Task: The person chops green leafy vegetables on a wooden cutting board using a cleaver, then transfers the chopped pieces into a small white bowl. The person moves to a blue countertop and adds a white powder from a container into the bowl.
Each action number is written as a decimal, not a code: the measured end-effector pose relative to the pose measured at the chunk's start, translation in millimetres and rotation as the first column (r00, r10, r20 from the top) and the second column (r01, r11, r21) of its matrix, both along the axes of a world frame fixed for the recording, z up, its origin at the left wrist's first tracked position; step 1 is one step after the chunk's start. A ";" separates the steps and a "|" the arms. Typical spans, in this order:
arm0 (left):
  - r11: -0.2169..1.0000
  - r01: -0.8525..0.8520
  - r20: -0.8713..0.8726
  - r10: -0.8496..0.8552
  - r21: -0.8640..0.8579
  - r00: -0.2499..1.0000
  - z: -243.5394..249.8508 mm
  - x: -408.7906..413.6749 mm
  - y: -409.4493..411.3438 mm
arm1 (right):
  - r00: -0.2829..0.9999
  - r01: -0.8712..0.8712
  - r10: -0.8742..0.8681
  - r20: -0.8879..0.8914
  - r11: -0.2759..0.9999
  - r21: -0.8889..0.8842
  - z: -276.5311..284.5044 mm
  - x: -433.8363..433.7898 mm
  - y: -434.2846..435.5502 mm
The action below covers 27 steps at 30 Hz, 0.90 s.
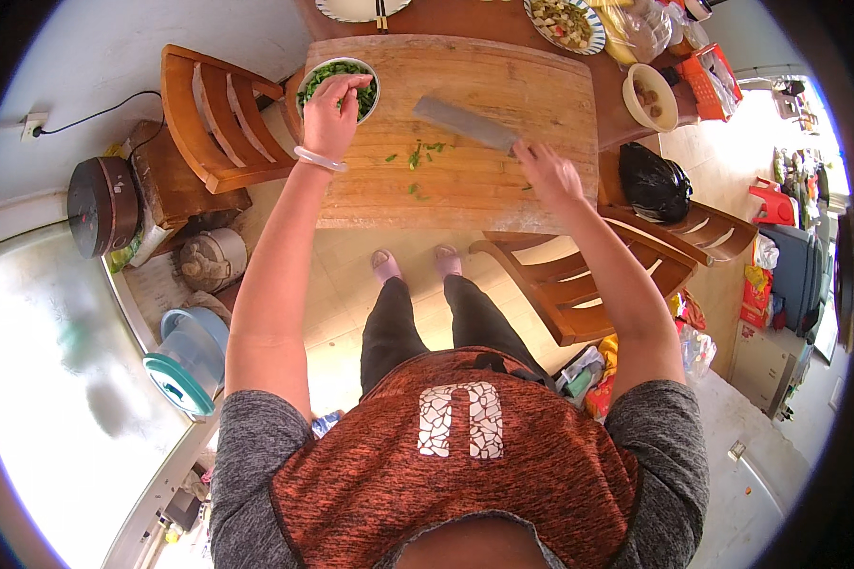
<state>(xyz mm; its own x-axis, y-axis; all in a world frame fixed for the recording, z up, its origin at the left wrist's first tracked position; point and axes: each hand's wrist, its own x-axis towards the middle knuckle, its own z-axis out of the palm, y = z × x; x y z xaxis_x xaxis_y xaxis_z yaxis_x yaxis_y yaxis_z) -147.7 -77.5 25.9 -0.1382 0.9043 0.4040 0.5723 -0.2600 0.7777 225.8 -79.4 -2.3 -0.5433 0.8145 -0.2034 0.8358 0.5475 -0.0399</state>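
Observation:
My left hand (333,117), with a pale bangle on its wrist, is over a white-rimmed bowl of chopped greens (334,70) at the left edge of a large wooden board (462,71). Its fingers are bent above the greens; whether they hold any cannot be told. At the board's right side my right hand (551,173) grips the handle end of a cleaver (466,124). The broad grey blade points to the upper left over the board. Scattered bits of chopped greens (416,156) lie on the wood below the blade.
Behind the board stand a plate with chopsticks (359,8), a plate of diced food (566,25) and a cream bowl with brown pieces (651,98). Wooden chairs flank the board at left (217,117) and lower right (576,284). A black plastic bag (653,183) rests on another chair.

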 end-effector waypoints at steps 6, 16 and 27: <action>0.968 0.167 0.454 -0.065 -0.190 0.889 -35.5 30.3 -39.9 | 0.978 -0.098 0.084 -0.191 0.993 -0.066 6.9 9.5 -72.0; 0.970 -0.125 -0.050 0.117 -0.209 0.992 -99.0 75.4 -93.2 | 0.129 0.191 -0.902 -0.413 0.431 -0.882 -12.7 10.2 -93.1; 0.977 -0.158 0.058 0.167 -0.145 0.984 -105.9 146.5 -90.7 | 0.282 0.047 -0.917 -0.281 0.306 -0.951 -22.1 -68.0 -142.6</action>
<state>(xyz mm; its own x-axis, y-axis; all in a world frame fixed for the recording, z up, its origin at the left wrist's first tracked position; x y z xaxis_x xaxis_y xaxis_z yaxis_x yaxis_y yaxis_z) -1.2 -168.2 -80.0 -0.3111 0.9141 0.2601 0.5414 -0.0545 0.8390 157.8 -222.0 -24.5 -0.3098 0.6957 -0.6481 0.2229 -0.6095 -0.7608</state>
